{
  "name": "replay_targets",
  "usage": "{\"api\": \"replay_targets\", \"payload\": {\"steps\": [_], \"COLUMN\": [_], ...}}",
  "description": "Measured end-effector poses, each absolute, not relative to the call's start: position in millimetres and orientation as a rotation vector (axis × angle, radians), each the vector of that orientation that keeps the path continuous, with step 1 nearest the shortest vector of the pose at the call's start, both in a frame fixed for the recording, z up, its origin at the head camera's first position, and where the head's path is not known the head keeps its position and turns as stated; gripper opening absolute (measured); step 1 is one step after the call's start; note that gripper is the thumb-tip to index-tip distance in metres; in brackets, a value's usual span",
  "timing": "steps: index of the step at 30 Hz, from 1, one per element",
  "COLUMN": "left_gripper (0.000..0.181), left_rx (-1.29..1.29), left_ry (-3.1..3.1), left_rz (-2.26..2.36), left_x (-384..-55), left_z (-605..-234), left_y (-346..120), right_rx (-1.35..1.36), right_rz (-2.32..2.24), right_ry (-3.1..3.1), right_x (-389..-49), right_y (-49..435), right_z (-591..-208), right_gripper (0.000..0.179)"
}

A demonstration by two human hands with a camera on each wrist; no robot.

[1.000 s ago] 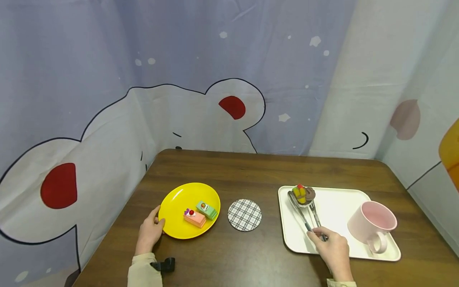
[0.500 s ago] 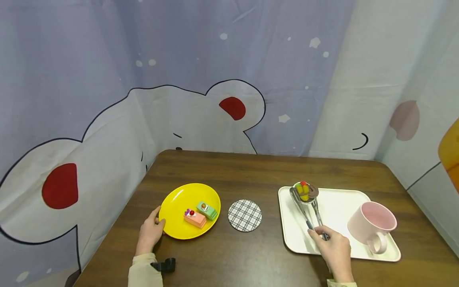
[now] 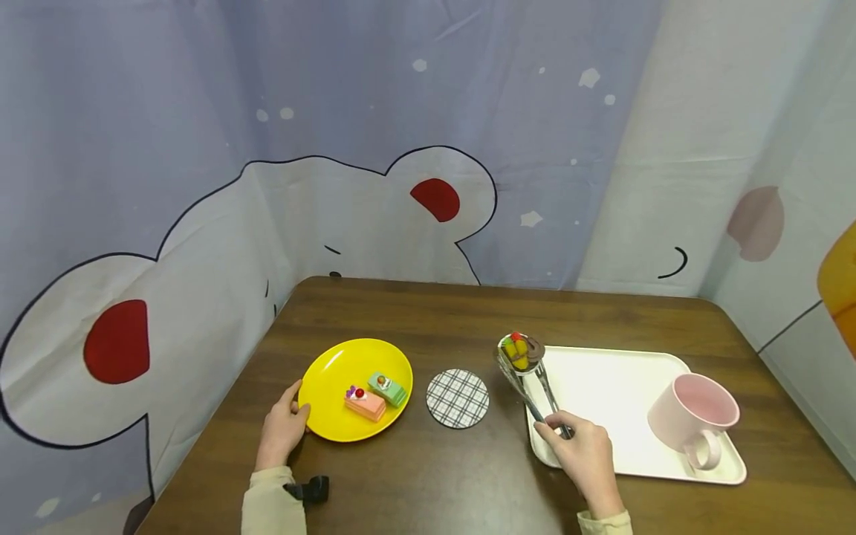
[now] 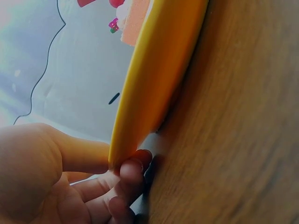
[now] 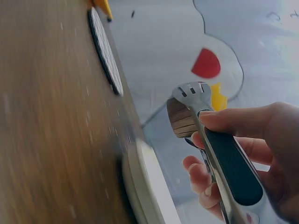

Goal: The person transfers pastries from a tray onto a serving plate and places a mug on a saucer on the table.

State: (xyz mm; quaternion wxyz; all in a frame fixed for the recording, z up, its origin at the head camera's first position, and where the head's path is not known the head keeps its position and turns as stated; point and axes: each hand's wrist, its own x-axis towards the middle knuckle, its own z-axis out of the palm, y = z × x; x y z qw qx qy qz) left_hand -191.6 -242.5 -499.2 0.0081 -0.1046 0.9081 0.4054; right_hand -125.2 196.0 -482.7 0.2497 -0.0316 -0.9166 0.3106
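My left hand pinches the plate; my right hand squeezes tongs, gripping a cupcake ahead of it.

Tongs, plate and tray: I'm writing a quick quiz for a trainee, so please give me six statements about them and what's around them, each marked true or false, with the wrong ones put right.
1. The right hand holds the tongs. True.
2. The tongs grip nothing. False: they grip a cupcake.
3. The left hand holds the rim of the yellow plate. True.
4. The plate carries only one slice of cake. False: it carries two, a pink slice and a green slice.
5. In the head view, the checked coaster lies between the plate and the white tray. True.
6. Nothing stands on the tray. False: a pink mug stands on it.
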Motion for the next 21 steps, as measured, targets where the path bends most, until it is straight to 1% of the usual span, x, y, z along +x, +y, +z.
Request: {"api": "replay_targets", "payload": {"steps": [13,21], "left_gripper": [0.056,0.056], "left_rx": [-0.327,-0.339], "left_ry": [2.852,2.818], "left_rz": [1.255,1.298], "left_x": [-192,-192], "left_z": [-499,-500], "left_y": [-243,-243], "right_rx": [0.166,0.308], "right_rz": [0.887,0.904], "right_ry": [-2.528,-2.55], "right_x": [-138,-140], "right_y": [149,116], "right_z": [-474,-477], "right_gripper": [0.014,0.016]}}
